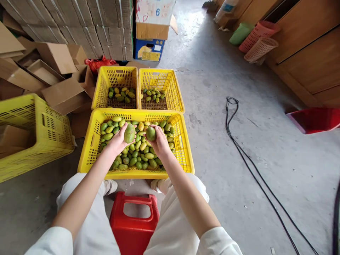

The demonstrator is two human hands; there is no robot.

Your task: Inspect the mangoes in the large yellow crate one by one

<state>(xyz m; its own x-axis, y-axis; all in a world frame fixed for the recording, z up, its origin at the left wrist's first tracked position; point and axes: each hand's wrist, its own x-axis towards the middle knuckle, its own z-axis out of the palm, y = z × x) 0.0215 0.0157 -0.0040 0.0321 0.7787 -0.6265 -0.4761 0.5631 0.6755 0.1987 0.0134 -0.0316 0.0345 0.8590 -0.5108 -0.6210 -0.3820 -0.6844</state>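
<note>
My left grip is curled around a large fruit, my right grip around a smaller fruit; both over the near crate, between its side edges.

2 crates behind front crate

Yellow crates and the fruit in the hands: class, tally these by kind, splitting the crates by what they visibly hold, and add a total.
Held: 2 (large green fruit in left hand, smaller green fruit in right hand)
Fruit crates: 3 (front crate, rear left crate, rear right crate)
Crates with cardboard: 1 (far left crate)
Total: 6
</note>
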